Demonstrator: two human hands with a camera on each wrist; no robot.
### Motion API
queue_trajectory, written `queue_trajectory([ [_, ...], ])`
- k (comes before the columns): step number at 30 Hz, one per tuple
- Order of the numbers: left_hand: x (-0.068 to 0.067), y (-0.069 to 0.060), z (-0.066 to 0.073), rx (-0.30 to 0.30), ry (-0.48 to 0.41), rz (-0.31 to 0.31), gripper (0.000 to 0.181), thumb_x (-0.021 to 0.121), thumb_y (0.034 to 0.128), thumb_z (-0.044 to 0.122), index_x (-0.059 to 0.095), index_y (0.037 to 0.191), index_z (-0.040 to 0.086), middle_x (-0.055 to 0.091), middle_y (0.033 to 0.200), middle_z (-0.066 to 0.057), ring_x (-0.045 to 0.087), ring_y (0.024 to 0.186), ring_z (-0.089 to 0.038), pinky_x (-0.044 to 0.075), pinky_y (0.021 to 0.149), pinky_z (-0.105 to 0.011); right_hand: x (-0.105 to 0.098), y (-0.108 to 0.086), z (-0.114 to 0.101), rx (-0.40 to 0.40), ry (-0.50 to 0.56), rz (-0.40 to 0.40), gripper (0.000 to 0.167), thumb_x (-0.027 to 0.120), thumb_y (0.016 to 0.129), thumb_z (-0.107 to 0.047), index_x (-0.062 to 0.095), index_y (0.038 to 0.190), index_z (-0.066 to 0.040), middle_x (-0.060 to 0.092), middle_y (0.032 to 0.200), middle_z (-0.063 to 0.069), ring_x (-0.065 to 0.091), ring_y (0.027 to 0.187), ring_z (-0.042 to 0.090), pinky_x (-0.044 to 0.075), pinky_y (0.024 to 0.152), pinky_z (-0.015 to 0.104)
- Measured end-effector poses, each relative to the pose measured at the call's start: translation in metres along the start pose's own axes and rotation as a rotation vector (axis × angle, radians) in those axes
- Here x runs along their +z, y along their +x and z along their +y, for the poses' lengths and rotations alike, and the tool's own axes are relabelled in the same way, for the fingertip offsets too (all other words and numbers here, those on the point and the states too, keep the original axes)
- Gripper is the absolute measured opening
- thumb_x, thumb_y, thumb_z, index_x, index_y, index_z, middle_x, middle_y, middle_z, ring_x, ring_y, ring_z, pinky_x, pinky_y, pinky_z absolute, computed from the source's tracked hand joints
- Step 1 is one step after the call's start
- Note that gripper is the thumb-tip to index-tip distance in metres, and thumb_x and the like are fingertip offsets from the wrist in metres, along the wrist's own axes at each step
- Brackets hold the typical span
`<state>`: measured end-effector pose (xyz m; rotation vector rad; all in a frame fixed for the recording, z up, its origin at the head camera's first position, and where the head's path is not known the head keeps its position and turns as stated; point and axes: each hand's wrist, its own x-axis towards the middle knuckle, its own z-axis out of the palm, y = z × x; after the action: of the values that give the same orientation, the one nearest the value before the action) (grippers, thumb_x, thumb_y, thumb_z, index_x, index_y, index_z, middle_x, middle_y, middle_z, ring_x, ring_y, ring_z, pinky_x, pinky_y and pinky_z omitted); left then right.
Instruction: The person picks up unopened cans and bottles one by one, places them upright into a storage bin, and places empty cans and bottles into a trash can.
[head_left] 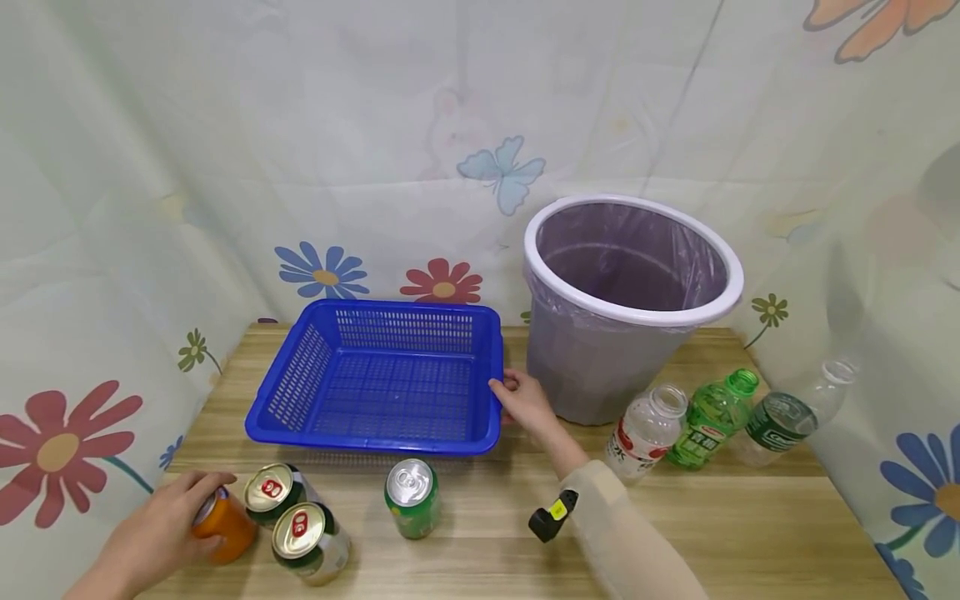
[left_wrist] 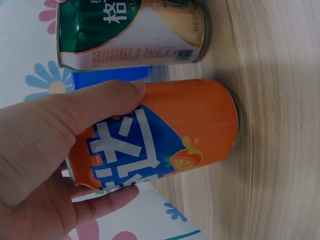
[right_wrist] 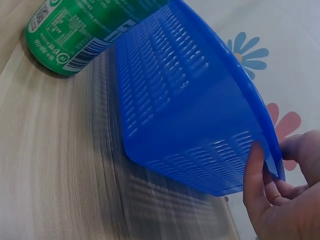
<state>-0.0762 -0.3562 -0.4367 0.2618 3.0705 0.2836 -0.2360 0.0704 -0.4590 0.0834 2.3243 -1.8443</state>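
At the front left of the table, the left hand (head_left: 167, 523) grips an orange can (head_left: 229, 528); the left wrist view shows the thumb and fingers of the hand (left_wrist: 55, 145) around the upright can (left_wrist: 195, 125). The right hand (head_left: 528, 404) pinches the right rim of an empty blue basket (head_left: 375, 446). In the right wrist view, the hand (right_wrist: 287, 190) has its thumb and fingers on either side of the rim of the basket (right_wrist: 180, 115). Two dark green and gold cans (head_left: 270, 492) (head_left: 313, 546) stand just right of the orange can.
A green can (head_left: 412, 500) stands in front of the basket. Behind the right hand is a grey bin (head_left: 600, 358) with a liner. Three plastic bottles stand at the right: a clear one (head_left: 641, 433), a green one (head_left: 708, 421) and another clear one (head_left: 783, 421).
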Motion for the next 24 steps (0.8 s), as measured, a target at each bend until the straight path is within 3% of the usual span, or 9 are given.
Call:
queue_trajectory([
  [5,-0.0018,0.0002,0.0006,0.005,0.011,0.000,0.066,0.087,0.0539,0.027,0.061,0.112,0.010,0.058,0.100,-0.011,0.056,0.083,-0.026,0.052,0.070,-0.052,-0.0016,0.0020,0.0036,-0.016,0.059,-0.048,0.049,0.058,0.089,-0.024,0.044,0.126,0.005,0.062,0.106,0.017,0.062,0.081,0.019,0.056,0.061,0.038],
  [12,-0.0045,0.0011,0.0019,0.007,0.017,-0.008,0.063,0.087,0.0542,0.027,0.061,0.110,0.011,0.059,0.100,-0.010,0.056,0.083,-0.027,0.052,0.068,-0.053,-0.0010,0.0044,-0.0011,0.096,0.128,-0.072,0.041,0.053,0.091,-0.014,0.043,0.127,0.004,0.056,0.117,0.022,0.059,0.085,0.019,0.055,0.070,0.039],
  [18,-0.0063,0.0018,0.0027,0.005,0.026,-0.028,0.064,0.087,0.0533,0.028,0.061,0.110,0.010,0.059,0.101,-0.011,0.057,0.083,-0.029,0.052,0.065,-0.052,-0.0023,0.0061,-0.0024,0.153,0.220,-0.125,0.035,0.051,0.092,-0.013,0.045,0.123,0.003,0.056,0.111,0.017,0.059,0.083,0.015,0.054,0.077,0.041],
  [24,-0.0070,0.0021,0.0023,0.020,0.034,-0.019,0.064,0.087,0.0523,0.028,0.062,0.108,0.011,0.060,0.101,-0.009,0.058,0.083,-0.028,0.052,0.063,-0.050,-0.0035,0.0088,-0.0002,0.166,0.262,-0.168,0.031,0.048,0.093,-0.013,0.046,0.119,0.003,0.056,0.106,0.014,0.059,0.084,0.017,0.054,0.071,0.034],
])
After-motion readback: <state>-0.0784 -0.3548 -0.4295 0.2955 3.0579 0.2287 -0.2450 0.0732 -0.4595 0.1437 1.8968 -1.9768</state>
